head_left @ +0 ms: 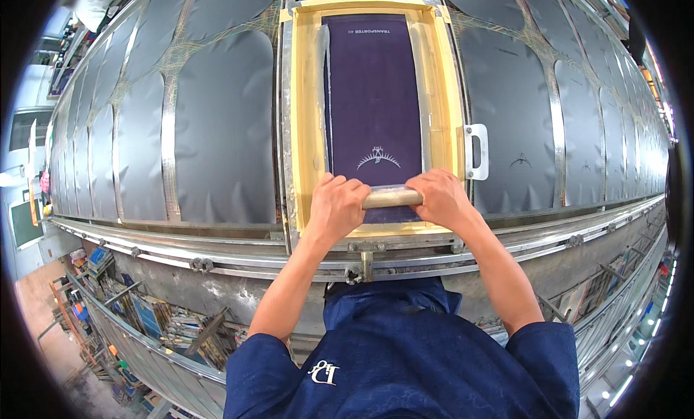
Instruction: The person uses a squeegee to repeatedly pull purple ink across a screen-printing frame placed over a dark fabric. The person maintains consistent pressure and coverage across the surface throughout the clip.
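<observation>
A screen-printing frame [296, 130] edged with yellow tape lies across the long table. Its dark purple mesh [376, 93] carries a pale arched emblem and a line of lettering. At the near end of the mesh, a squeegee with a pale wooden handle [392, 197] spans most of the window. My left hand [338, 204] is closed around the squeegee's left end, and my right hand [439, 196] grips its right end. The squeegee's blade edge is mostly hidden by the handle and hands. A white handle [477, 152] sticks out from the frame's right side.
Dark grey fabric panels [224, 130] lie along the table on both sides of the frame. One panel [517, 130] at right bears a small dark emblem. A metal rail [238, 263] runs along the near edge. Racks with stacked frames [170, 321] stand below at left.
</observation>
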Demonstrator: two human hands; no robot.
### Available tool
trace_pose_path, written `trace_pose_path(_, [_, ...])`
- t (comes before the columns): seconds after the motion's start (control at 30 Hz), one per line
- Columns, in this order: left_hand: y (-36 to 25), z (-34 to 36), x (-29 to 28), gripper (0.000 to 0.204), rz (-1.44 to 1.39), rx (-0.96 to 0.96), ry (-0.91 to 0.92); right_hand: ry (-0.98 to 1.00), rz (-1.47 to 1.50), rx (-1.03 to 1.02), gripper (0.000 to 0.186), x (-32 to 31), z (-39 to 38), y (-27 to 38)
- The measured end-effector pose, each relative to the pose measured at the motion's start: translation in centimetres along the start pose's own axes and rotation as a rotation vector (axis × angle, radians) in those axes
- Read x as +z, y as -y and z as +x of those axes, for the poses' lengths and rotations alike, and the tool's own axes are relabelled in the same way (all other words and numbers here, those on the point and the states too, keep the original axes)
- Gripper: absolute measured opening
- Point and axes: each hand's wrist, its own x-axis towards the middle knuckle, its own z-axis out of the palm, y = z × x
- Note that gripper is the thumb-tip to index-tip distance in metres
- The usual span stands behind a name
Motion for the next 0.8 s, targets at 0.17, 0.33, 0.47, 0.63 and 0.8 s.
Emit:
trace_pose_path(0.17, [0.7, 1.4, -0.8, 0.019, 0.010, 0.015, 0.074, 0.168, -0.041, 0.046, 0.018, -1.6, 1.2, -0.3])
trace_pose_path(0.33, [6.2, 13.2, -3.7, 0.014, 0.107, 0.034, 0.018, 0.135, -0.180, 0.070, 0.019, -7.1, 12.7, -4.6])
trace_pose_path(0.47, [11.1, 25.3, -7.0, 0.020, 0.173, -0.067, 0.107, 0.086, -0.171, 0.101, 0.026, -12.0, 24.1, -9.7])
trace_pose_path(0.63, [16.3, 35.6, -7.9, 0.027, 0.263, -0.109, 0.098, 0.099, -0.264, 0.070, 0.033, -14.9, 34.4, -15.2])
trace_pose_path(0.8, [17.8, 37.8, -7.9, 0.029, 0.114, -0.154, 0.078, 0.110, -0.105, 0.083, 0.034, -15.2, 37.1, -17.3])
